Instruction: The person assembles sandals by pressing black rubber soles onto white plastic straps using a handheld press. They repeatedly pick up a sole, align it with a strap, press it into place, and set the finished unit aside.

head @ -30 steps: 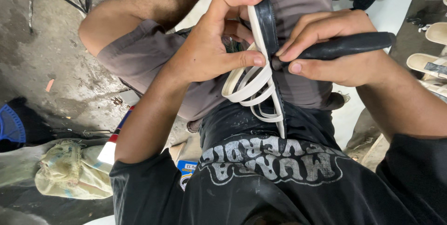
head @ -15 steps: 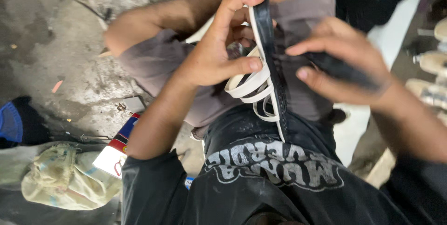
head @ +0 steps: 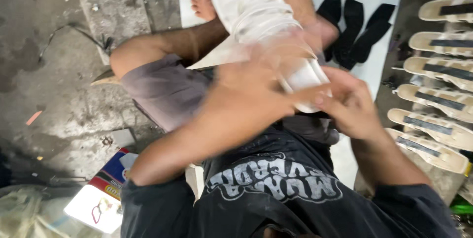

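Over the lap, both hands now grip a white sandal sole (head: 268, 31), tilted up where the strap piece stood before. Left hand (head: 251, 90) seems closed, though blurred; right hand (head: 347, 102) pinches its lower edge.

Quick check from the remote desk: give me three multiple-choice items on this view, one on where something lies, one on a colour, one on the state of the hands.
1. Where do the tan soles lie?
A. in a row along the right edge
B. stacked on the person's lap
C. on the grey slab at top left

2. What colour are the loose straps on the white sheet?
A. red
B. black
C. yellow

3. How do the hands stand?
A. both resting flat on the floor
B. both raised at the white sandal
C. both behind the back

Answers: 1 A, the soles line the right side. 2 B, the straps are black. 3 B, the blurred left hand and the right hand meet at the sandal.
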